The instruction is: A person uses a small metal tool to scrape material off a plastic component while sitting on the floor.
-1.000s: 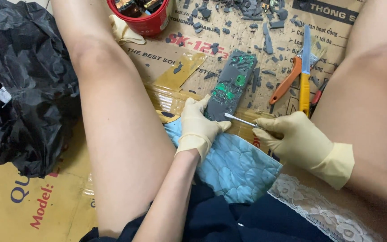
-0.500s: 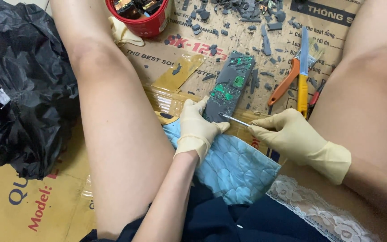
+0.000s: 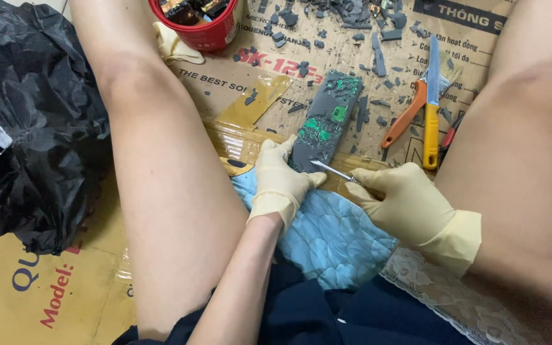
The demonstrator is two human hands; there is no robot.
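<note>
— What do you have nearest you?

— A blue quilted cloth (image 3: pixel 333 239) lies across your lap. Your left hand (image 3: pixel 280 181) is clamped on the near end of the circuit board (image 3: pixel 322 124), which slants away over the cardboard (image 3: pixel 225 80).

— And your right?

— Your right hand (image 3: pixel 404 204) is closed around a thin metal tool (image 3: pixel 332 170), its tip touching the board's near end.

— How does the board handle?

— Likely light and stiff, but brittle under its grey coating; hold it by the long edges, away from the green patches.

— Farther off?

— An orange-handled tool (image 3: pixel 404 121) and a yellow knife (image 3: pixel 431 115) lie to the right, grey chips (image 3: pixel 352 13) beyond, a red tub (image 3: pixel 202 32) far left.
</note>
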